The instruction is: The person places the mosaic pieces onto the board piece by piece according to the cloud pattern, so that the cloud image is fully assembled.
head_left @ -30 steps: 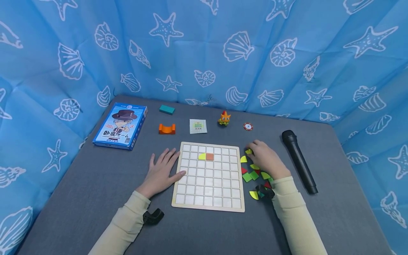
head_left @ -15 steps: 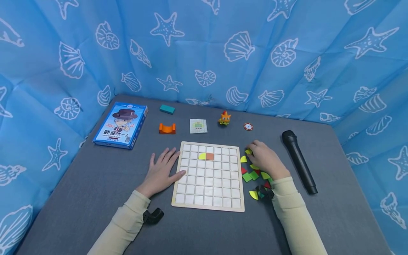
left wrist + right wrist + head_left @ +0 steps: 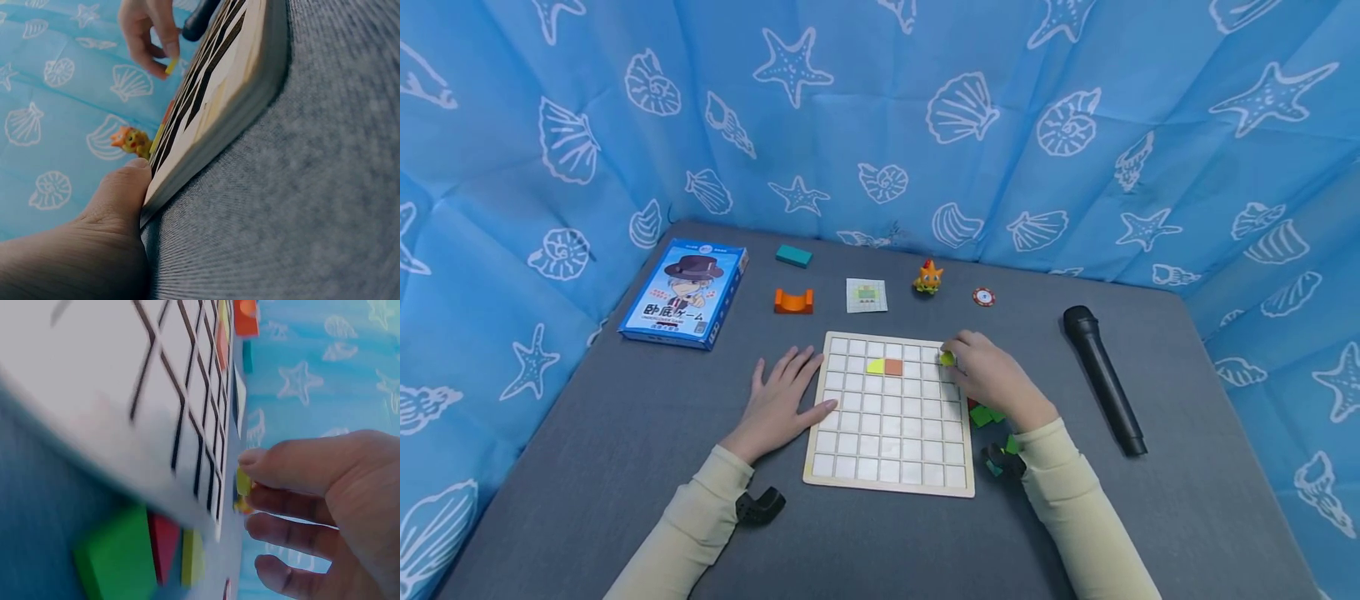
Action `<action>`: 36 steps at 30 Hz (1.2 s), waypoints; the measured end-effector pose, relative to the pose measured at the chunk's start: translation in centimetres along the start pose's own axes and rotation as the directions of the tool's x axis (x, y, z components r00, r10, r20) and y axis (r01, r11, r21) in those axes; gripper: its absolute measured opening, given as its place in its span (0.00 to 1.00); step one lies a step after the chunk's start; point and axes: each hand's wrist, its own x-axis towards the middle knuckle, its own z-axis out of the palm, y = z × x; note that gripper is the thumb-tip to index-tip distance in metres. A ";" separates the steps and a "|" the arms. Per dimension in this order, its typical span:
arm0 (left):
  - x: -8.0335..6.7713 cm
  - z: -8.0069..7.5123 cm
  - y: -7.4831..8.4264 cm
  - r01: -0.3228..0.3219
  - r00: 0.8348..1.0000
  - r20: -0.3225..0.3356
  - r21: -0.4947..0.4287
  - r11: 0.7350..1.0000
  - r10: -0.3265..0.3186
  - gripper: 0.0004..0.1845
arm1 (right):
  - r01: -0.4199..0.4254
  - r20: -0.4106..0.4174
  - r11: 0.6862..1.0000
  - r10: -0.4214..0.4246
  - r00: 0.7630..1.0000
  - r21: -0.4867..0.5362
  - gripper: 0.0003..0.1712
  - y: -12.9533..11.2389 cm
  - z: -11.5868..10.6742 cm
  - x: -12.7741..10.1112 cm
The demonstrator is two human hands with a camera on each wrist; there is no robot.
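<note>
A wooden grid board [image 3: 891, 450] with white squares lies flat on the grey table. One yellow quarter-round tile [image 3: 876, 367] and an orange-brown square tile [image 3: 893, 367] sit side by side in its upper rows. My left hand [image 3: 778, 408] rests at the board's left edge, fingers spread, thumb on the rim. Above the board's upper right part, my right hand [image 3: 996, 379] pinches a yellow tile [image 3: 243, 481] between thumb and index finger. Loose green tiles [image 3: 982, 416] lie right of the board, partly hidden by that hand; a red tile [image 3: 164, 547] is beside them.
Behind the board stand a teal block [image 3: 793, 257], an orange arch block [image 3: 793, 302], a pattern card [image 3: 867, 296], a small toy figure [image 3: 928, 277] and a poker chip [image 3: 983, 297]. A blue game box [image 3: 683, 293] lies left, a black microphone [image 3: 1103, 379] right.
My right hand has moved left from the loose tiles to over the board's right side, carrying a yellow tile. The left hand has stayed in place.
</note>
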 end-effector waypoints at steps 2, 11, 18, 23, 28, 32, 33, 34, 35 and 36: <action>0.0 0.0 -0.1 0.002 1.000 0.002 0.001 1.000 -0.002 0.44 | 0.034 -0.001 0.999 -0.034 0.999 0.008 0.17 -0.7 0.3 0.3; 0.1 0.1 -0.2 0.035 0.999 -0.019 0.028 0.999 -0.035 0.44 | 0.095 0.028 0.995 -0.096 0.995 0.025 0.18 -2.5 1.0 1.3; 0.1 0.0 -0.3 0.022 0.999 -0.040 0.033 0.999 -0.021 0.44 | 0.126 0.037 0.990 -0.129 0.991 0.069 0.17 -2.9 1.6 1.7; 0.0 0.0 -0.3 0.007 0.999 -0.048 0.018 1.000 -0.006 0.44 | 0.154 0.009 0.983 -0.156 0.988 0.095 0.15 -2.9 1.8 1.7; 0.0 -0.1 -0.3 0.016 0.999 -0.033 0.010 1.000 -0.016 0.44 | 0.166 0.001 0.981 -0.167 0.986 0.098 0.15 -2.9 1.8 1.7; 0.0 -0.1 -0.3 0.019 1.000 -0.024 0.010 1.000 -0.018 0.44 | 0.162 -0.001 0.983 -0.163 0.987 0.091 0.16 -2.9 1.9 1.7; 0.0 -0.1 -0.3 0.019 1.000 -0.023 0.010 1.000 -0.019 0.44 | 0.164 -0.004 0.983 -0.164 0.986 0.087 0.16 -2.9 1.9 1.7; 0.0 -0.1 -0.3 0.020 1.000 -0.024 0.010 1.000 -0.019 0.44 | 0.165 -0.007 0.983 -0.165 0.986 0.081 0.16 -3.0 1.9 1.8; 0.0 -0.1 -0.3 0.019 0.999 -0.026 0.010 1.000 -0.018 0.44 | 0.168 -0.012 0.983 -0.168 0.986 0.073 0.15 -3.0 1.9 1.8; 0.0 -0.1 -0.2 0.019 0.999 -0.027 0.010 1.000 -0.019 0.44 | 0.168 -0.017 0.984 -0.167 0.986 0.066 0.15 -3.0 1.9 1.8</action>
